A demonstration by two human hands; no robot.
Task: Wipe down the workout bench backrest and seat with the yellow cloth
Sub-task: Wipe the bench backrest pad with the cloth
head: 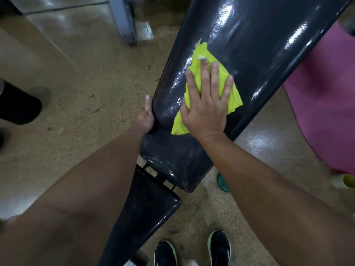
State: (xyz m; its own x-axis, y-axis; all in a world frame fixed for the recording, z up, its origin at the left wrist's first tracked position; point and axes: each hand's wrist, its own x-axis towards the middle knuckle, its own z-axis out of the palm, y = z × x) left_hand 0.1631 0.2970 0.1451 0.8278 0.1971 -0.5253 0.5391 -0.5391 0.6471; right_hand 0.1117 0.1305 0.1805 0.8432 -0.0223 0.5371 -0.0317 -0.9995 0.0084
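right hand (203,112) flat on crumpled yellow cloth (213,73), glossy backrest (259,45), left hand (144,118) seemingly gripping edge

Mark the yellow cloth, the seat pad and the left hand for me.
yellow cloth (199,54): head view, bare upper part beyond the fingertips.
seat pad (146,212): head view, middle of its dark top.
left hand (144,118): head view, back of the hand.

Backrest (249,54): dark padded vinyl, glossy, wet-looking highlights, smooth. Seat (146,212): same dark vinyl, duller sheen, dusty smears. Yellow cloth (217,87): soft matt fabric, creased. Floor (99,89), 9 o'clock of backrest: speckled tan, semi-gloss. Mat (326,104), 3 o'clock: pink, matt.
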